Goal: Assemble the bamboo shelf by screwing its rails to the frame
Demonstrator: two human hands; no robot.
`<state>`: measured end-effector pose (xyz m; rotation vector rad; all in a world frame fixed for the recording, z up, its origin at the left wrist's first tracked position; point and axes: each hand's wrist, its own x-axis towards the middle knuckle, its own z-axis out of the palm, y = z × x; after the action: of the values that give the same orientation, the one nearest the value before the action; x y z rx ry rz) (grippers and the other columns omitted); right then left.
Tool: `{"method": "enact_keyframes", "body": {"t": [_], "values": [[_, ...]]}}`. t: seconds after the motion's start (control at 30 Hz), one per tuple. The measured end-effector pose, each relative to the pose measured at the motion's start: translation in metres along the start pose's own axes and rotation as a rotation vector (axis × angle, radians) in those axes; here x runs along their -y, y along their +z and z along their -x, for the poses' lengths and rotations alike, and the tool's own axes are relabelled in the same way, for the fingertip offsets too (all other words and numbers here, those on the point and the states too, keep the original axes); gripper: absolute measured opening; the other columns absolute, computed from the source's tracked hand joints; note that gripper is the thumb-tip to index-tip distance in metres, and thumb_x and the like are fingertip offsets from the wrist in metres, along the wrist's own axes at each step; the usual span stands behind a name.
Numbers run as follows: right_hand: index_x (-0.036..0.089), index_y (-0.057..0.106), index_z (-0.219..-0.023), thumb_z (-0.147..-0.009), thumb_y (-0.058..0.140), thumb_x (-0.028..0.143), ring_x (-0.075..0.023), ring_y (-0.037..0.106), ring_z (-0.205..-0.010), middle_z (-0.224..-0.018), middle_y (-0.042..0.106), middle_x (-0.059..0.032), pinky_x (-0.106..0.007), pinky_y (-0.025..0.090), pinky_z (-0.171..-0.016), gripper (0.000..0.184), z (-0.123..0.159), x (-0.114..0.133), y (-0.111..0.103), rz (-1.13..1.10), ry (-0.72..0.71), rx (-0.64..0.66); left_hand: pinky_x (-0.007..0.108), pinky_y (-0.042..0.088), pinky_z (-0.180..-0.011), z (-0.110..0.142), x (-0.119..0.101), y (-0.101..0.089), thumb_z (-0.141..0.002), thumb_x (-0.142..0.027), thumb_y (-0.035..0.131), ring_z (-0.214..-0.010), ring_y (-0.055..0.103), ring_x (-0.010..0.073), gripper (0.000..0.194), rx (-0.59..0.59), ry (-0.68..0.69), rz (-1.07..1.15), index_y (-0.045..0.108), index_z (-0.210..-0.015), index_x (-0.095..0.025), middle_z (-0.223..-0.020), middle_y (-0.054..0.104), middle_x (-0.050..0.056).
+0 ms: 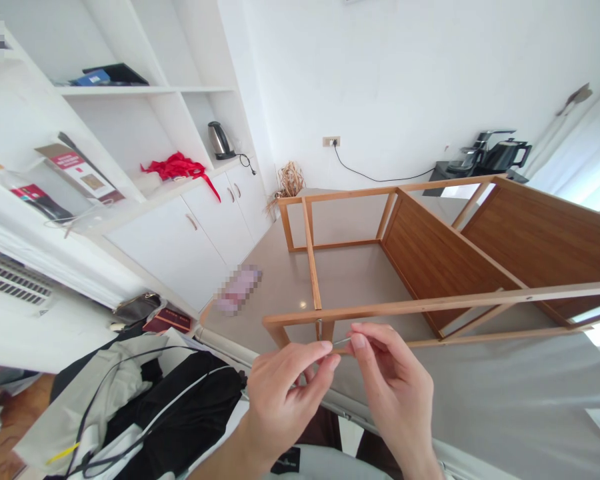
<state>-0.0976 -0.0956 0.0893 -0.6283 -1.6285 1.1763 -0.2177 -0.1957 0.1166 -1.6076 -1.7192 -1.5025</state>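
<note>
A thin silvery metal rod [342, 341] spans the short gap between my two hands; its exact kind is too small to make out. My right hand [393, 377] pinches one end between thumb and forefinger. My left hand [287, 380] is closed in a pinch at the other end, its fingertips by the rod's tip. Just beyond both hands lies a wooden frame [390, 309] with slatless open bays and brown panels [445, 260], resting on its side on a grey-covered table [350, 273]. A small metal piece [319, 329] shows at the near rail, close to my left hand.
Clothes [180, 393] and cables are heaped at the lower left. White shelves [145, 90] hold a kettle [220, 140], red ribbon [177, 167] and boxes. A black coffee maker and kettle [503, 157] stand at the back right, with a cord [380, 179] running to the wall socket.
</note>
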Motion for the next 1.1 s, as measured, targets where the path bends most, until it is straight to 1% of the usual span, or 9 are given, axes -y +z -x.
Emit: {"method": "enact_keyframes", "body": {"t": [0.1, 0.2, 0.27, 0.37, 0.47, 0.6, 0.83, 0.97, 1.1], "values": [[0.027, 0.073, -0.106, -0.096, 0.068, 0.023, -0.0141, 0.073, -0.077, -0.096, 0.074, -0.0013, -0.024, 0.061, -0.071, 0.012, 0.002, 0.000, -0.001, 0.008, -0.020, 0.010, 0.017, 0.052, -0.054, 0.002, -0.003, 0.000, -0.088, -0.008, 0.074, -0.049, 0.061, 0.0060, 0.014, 0.040, -0.045, 0.031, 0.070, -0.097, -0.018, -0.074, 0.076, -0.003], [0.026, 0.073, -0.107, -0.095, 0.067, 0.015, -0.0155, 0.073, -0.079, -0.096, 0.074, -0.0022, -0.026, 0.062, -0.070, 0.018, 0.006, 0.003, -0.001, 0.018, -0.126, -0.007, 0.017, 0.052, -0.052, 0.008, -0.009, 0.002, -0.094, -0.012, 0.065, -0.046, 0.061, 0.0077, 0.012, 0.235, -0.224, 0.221, 0.072, -0.089, -0.020, -0.060, 0.070, -0.005], [0.026, 0.073, -0.109, -0.093, 0.066, 0.008, -0.0163, 0.073, -0.082, -0.097, 0.074, -0.0028, -0.027, 0.062, -0.070, 0.025, 0.010, 0.006, 0.000, 0.022, -0.229, -0.040, 0.018, 0.054, -0.053, 0.013, -0.013, 0.004, -0.097, -0.017, 0.062, -0.052, 0.067, 0.0103, 0.013, 0.297, -0.329, 0.369, 0.074, -0.095, -0.020, -0.066, 0.073, -0.002], [0.024, 0.072, -0.114, -0.089, 0.064, -0.001, -0.0187, 0.073, -0.087, -0.099, 0.076, -0.0049, -0.030, 0.061, -0.070, 0.037, 0.015, 0.009, 0.004, 0.010, -0.377, -0.056, 0.019, 0.056, -0.054, 0.019, -0.016, 0.007, -0.097, -0.019, 0.063, -0.061, 0.071, 0.0116, 0.014, 0.155, -0.386, 0.458, 0.075, -0.103, -0.021, -0.094, 0.079, 0.006], [0.024, 0.072, -0.116, -0.086, 0.062, -0.005, -0.0212, 0.073, -0.088, -0.099, 0.076, -0.0060, -0.035, 0.062, -0.071, 0.042, 0.019, 0.008, 0.010, -0.032, -0.434, -0.033, 0.016, 0.053, -0.051, 0.020, -0.014, 0.005, -0.097, -0.015, 0.062, -0.054, 0.064, 0.0073, 0.015, 0.065, -0.421, 0.435, 0.075, -0.097, -0.022, -0.092, 0.077, 0.003], [0.023, 0.072, -0.115, -0.086, 0.062, -0.005, -0.0230, 0.073, -0.091, -0.099, 0.077, -0.0066, -0.039, 0.062, -0.074, 0.042, 0.022, 0.003, 0.016, -0.066, -0.430, -0.011, 0.015, 0.052, -0.052, 0.018, -0.010, -0.001, -0.095, -0.015, 0.065, -0.065, 0.066, 0.0094, 0.013, 0.051, -0.388, 0.333, 0.075, -0.090, -0.022, -0.088, 0.072, 0.002], [0.024, 0.072, -0.111, -0.089, 0.064, 0.001, -0.0214, 0.076, -0.089, -0.098, 0.079, -0.0057, -0.032, 0.063, -0.070, 0.033, 0.028, 0.004, 0.024, -0.067, -0.347, 0.017, 0.017, 0.059, -0.068, 0.017, -0.008, -0.006, -0.095, -0.011, 0.064, -0.088, 0.073, 0.0130, 0.022, 0.011, -0.295, 0.281, 0.075, -0.108, -0.024, -0.102, 0.073, 0.003], [0.026, 0.073, -0.107, -0.091, 0.066, 0.008, -0.0182, 0.077, -0.085, -0.097, 0.079, -0.0033, -0.026, 0.063, -0.072, 0.025, 0.029, 0.010, 0.025, -0.011, -0.269, 0.100, 0.022, 0.060, -0.072, 0.015, -0.002, -0.013, -0.094, -0.007, 0.065, -0.081, 0.071, 0.0133, 0.026, 0.043, -0.254, 0.302, 0.074, -0.112, -0.024, -0.097, 0.078, 0.003], [0.025, 0.071, -0.108, -0.091, 0.065, 0.007, -0.0178, 0.076, -0.084, -0.094, 0.078, -0.0037, -0.027, 0.063, -0.073, 0.025, 0.027, 0.010, 0.021, -0.009, -0.278, 0.145, 0.025, 0.057, -0.073, 0.004, 0.008, -0.028, -0.096, -0.003, 0.059, -0.080, 0.066, 0.0141, 0.030, 0.138, -0.156, 0.211, 0.072, -0.116, -0.021, -0.088, 0.075, 0.004]]}}
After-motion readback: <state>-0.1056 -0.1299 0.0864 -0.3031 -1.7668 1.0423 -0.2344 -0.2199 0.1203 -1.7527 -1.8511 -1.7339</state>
